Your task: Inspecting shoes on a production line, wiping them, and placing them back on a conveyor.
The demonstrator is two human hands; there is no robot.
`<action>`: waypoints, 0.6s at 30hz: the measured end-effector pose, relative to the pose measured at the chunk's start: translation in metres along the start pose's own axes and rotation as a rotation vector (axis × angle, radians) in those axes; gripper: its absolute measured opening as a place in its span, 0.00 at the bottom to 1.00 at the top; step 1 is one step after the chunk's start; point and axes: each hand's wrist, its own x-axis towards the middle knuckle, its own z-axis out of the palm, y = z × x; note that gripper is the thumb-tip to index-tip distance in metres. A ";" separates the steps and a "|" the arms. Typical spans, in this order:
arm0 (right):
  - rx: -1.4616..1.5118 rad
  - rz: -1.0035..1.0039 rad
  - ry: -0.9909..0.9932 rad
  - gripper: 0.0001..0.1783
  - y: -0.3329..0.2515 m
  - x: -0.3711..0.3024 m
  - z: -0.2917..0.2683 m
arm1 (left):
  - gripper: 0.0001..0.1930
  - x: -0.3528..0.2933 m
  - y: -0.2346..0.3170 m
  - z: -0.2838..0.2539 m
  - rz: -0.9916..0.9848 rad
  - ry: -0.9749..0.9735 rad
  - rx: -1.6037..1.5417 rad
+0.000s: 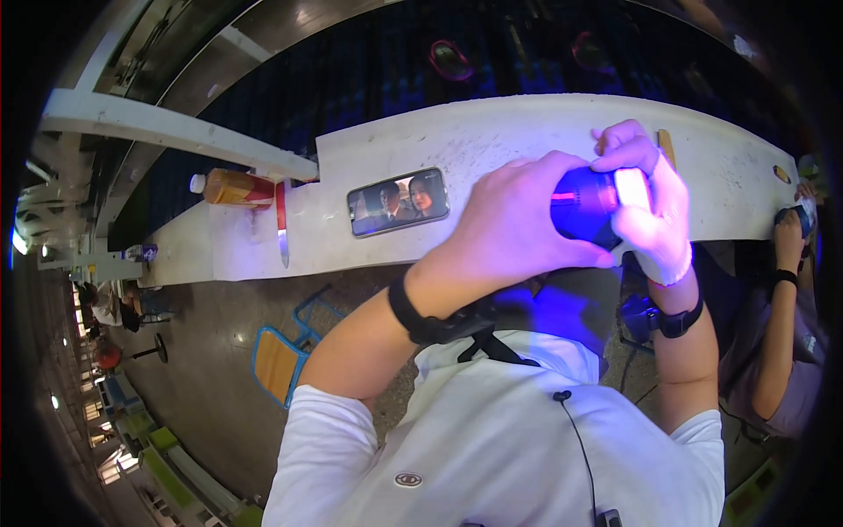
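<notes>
Above the white table, a dark round object [583, 207] with a ridged side and a thin reddish line is held between both my hands; its exact kind is unclear. My left hand [518, 211] wraps round its left side, thumb underneath and fingers over the top. On its right side my right hand [654, 206], in a white glove that leaves some fingers bare, grips it with bent fingers. A bright white patch beside that hand is washed out by violet-blue light. Each wrist wears a black band.
A phone [399, 203] showing two people on its screen lies on the table [500, 132]. Farther left are a red-handled knife [282, 224] and an amber bottle [235, 189] on its side. A co-worker's hand [788, 230] holds something dark at right. A blue-framed chair [279, 362] stands below.
</notes>
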 end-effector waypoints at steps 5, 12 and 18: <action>1.276 0.352 0.338 0.13 0.029 0.015 0.019 | 0.37 0.002 -0.020 -0.018 -0.266 -0.167 0.019; 1.027 0.501 -0.061 0.08 0.015 0.048 0.018 | 0.34 0.020 -0.027 -0.010 -0.447 -0.171 -0.142; 0.459 0.261 -0.029 0.09 0.037 0.050 -0.010 | 0.32 0.069 -0.002 -0.003 -0.288 -0.317 0.023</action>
